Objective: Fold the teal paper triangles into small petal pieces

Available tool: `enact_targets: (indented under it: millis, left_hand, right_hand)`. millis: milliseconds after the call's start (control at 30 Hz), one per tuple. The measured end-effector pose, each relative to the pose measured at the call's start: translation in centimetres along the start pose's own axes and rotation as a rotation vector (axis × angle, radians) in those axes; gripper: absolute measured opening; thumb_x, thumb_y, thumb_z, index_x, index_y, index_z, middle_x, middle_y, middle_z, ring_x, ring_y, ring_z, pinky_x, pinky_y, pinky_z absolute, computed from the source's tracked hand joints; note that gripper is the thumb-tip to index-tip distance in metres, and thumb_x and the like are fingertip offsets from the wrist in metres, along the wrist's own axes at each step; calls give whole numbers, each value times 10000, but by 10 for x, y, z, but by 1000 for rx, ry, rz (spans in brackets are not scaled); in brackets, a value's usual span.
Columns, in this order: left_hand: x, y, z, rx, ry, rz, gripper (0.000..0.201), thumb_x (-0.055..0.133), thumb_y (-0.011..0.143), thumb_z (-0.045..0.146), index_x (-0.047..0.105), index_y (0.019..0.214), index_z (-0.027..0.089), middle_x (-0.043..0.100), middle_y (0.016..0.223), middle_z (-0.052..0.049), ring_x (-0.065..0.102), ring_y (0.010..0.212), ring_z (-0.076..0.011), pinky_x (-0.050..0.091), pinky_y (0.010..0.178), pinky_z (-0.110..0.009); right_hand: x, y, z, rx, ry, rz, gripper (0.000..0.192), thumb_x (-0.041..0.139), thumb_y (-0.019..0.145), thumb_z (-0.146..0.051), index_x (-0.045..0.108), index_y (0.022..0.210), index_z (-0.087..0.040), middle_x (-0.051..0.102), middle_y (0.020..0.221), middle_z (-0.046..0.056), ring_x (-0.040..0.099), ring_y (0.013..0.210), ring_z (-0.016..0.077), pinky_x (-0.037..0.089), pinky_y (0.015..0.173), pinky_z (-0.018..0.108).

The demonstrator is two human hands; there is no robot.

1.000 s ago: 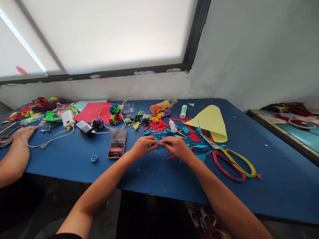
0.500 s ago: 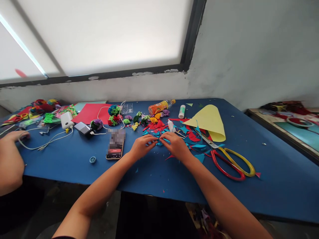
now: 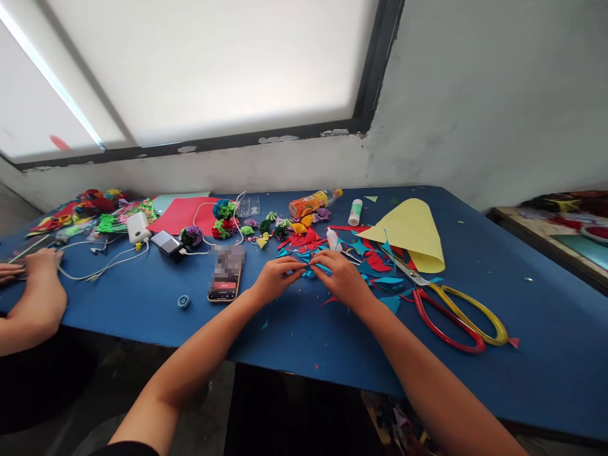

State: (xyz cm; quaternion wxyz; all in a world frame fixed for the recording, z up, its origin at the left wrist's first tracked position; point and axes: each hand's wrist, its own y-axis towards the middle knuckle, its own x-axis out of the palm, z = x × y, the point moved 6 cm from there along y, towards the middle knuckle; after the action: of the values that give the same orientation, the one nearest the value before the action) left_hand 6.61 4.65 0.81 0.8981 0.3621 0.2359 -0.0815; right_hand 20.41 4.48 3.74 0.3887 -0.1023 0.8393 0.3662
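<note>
My left hand (image 3: 279,277) and my right hand (image 3: 344,280) meet over the front of the table, fingertips pinched together. Between them is a small piece of blue paper (image 3: 311,268), mostly covered by the fingers. Just beyond lie red paper scraps (image 3: 311,239) and blue scraps (image 3: 390,283). A small white glue bottle (image 3: 332,239) stands among the scraps behind my right hand. To the right rest large scissors (image 3: 446,297) with one red and one yellow handle, their blades partly under paper.
A yellow paper sheet (image 3: 408,231) curls up at right. Behind are a drink bottle (image 3: 313,202), a glue stick (image 3: 354,212) and folded paper pieces (image 3: 299,228). Left lie a phone (image 3: 226,275), a round blue cap (image 3: 183,301), a power bank (image 3: 138,228) with cables, and another person's arm (image 3: 40,294).
The whole view has shifted slightly, so things sit further right. My hands stay together on the blue paper with little finger movement. More of the other person's arm and hands shows at left.
</note>
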Motion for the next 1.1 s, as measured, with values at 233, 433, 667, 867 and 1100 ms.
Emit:
enact_targets:
  millis: [233,433,667,867,1100]
  left_hand:
    - [4,0,4,137,43,-41,261,524,863,329,689,941,143,662,822,-83,613,724,-126,511,673,-233]
    - [4,-2,1,79,72,1,241,514,864,294,699,906,145,668,815,-84,586,629,-103,477,542,-191]
    - [3,-1,1,81,73,48,241,540,849,319,707,811,149,668,736,-64,584,594,-100,473,538,-189]
    - [3,-1,5,94,65,62,274,548,840,360,701,751,150,664,693,-59,589,586,-106,485,556,-200]
    - [4,-2,5,79,52,30,289,571,818,387,689,717,143,653,661,-47,540,512,-81,445,479,-174]
  right_hand:
    - [-3,-1,-6,-163,-215,-1,148,503,877,-175,642,825,-170,621,870,63,560,841,201,436,763,316]
    - [-2,-2,-8,-196,-229,38,131,524,870,-170,647,824,-166,624,848,58,559,815,192,442,741,311]
    - [-2,-3,-10,-203,-213,36,97,560,844,-147,653,816,-153,619,843,57,560,810,195,445,744,310]
    - [-1,-3,-11,-197,-196,2,95,567,840,-146,656,810,-158,620,823,49,557,792,184,428,724,296]
    - [1,-4,-6,-190,-106,-45,113,583,819,-113,673,786,-173,642,820,33,565,758,171,408,701,285]
